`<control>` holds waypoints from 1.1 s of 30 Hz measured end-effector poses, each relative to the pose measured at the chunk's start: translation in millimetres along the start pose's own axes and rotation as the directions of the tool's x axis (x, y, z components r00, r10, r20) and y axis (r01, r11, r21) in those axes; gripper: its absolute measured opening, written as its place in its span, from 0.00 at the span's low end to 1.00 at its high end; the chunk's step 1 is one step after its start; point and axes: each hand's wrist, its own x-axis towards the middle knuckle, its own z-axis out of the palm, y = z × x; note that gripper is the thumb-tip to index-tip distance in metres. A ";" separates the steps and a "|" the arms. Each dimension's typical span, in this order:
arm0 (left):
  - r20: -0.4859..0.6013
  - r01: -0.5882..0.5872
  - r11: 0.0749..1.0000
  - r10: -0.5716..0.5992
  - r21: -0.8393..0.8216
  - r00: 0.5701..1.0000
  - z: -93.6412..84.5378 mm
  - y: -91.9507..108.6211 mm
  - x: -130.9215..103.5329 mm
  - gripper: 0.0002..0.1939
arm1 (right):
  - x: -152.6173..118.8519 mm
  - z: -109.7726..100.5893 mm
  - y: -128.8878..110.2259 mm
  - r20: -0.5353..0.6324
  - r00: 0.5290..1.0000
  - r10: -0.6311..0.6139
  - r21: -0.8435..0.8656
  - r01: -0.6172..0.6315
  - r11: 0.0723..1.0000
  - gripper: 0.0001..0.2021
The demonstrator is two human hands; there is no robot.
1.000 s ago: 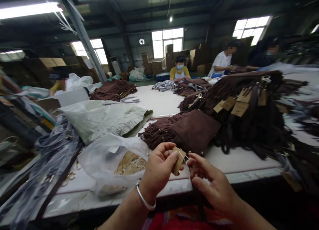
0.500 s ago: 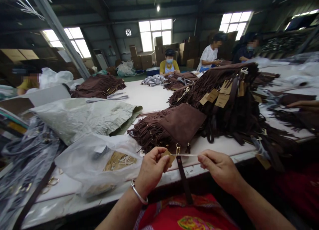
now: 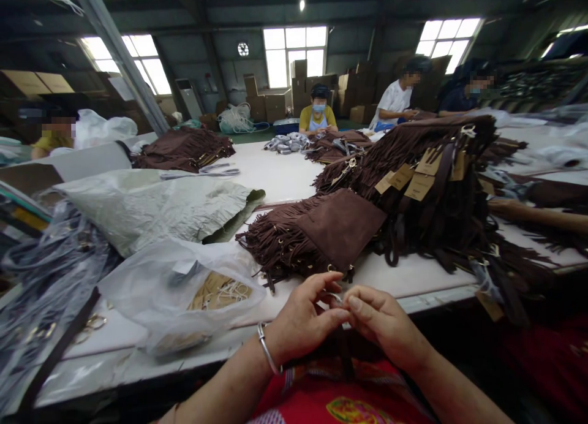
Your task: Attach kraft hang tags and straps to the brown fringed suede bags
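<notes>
They wear a silver bangle (image 3: 265,347) and red garment (image 3: 298,401).

The single view looks out from the person's head, above the near edge of the white worktable (image 3: 275,170), facing forward and down so that the left hand (image 3: 298,320) and right hand (image 3: 390,329) sit close, low in the middle. It takes in the wearer's red garment (image 3: 303,402) at the bottom edge, the fringed brown bag (image 3: 344,225) a little beyond the hands, and, well off, the paned central window (image 3: 275,62) in the far wall.
</notes>
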 end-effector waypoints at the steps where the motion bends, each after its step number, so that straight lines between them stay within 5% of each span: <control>1: 0.025 -0.016 1.000 0.015 0.026 1.000 -0.5 -0.2 1.3 0.25 | 0.8 -0.1 -1.1 -0.011 1.000 -0.009 -0.049 0.008 0.999 0.18; 4: 0.042 -0.038 0.987 0.031 0.159 0.999 -0.1 -3.9 3.5 0.11 | 2.9 -0.6 -3.2 -0.099 0.995 -0.027 -0.175 0.010 0.984 0.16; 6: 0.025 -0.036 0.973 0.031 0.226 0.999 -0.3 -6.8 3.7 0.12 | 3.7 -1.3 -2.9 -0.153 0.982 -0.108 -0.333 0.052 0.942 0.14; 10: -0.031 -0.043 0.957 0.054 0.285 0.998 -3.6 -10.4 3.0 0.15 | 5.6 -1.6 -2.4 0.046 0.909 -0.414 -0.736 0.311 0.601 0.08; 13: -0.100 -0.054 0.957 0.086 0.285 0.991 -7.1 -16.2 5.1 0.18 | 8.9 -2.7 -6.5 0.195 0.830 -0.522 -0.808 0.438 0.394 0.08; 19: -0.345 0.037 0.998 -0.014 0.058 0.938 -9.3 -40.0 21.8 0.12 | 18.5 -13.5 -23.0 0.157 0.801 -0.578 -0.887 0.372 0.275 0.07; 25: -0.280 0.051 0.982 -0.101 -0.180 0.955 7.7 -55.0 33.1 0.14 | 20.9 -8.5 -32.3 0.213 0.799 -0.562 -0.971 0.238 -0.029 0.10; 27: -0.234 0.083 0.941 -0.167 -0.328 0.958 14.5 -60.5 34.8 0.18 | 20.1 -3.7 -34.5 0.188 0.817 -0.545 -0.975 0.221 -0.004 0.11; 33: -0.171 0.114 0.800 -0.261 -0.589 0.950 27.7 -64.2 39.7 0.23 | 24.4 1.2 -38.2 0.012 0.873 -0.487 -0.945 0.170 0.280 0.11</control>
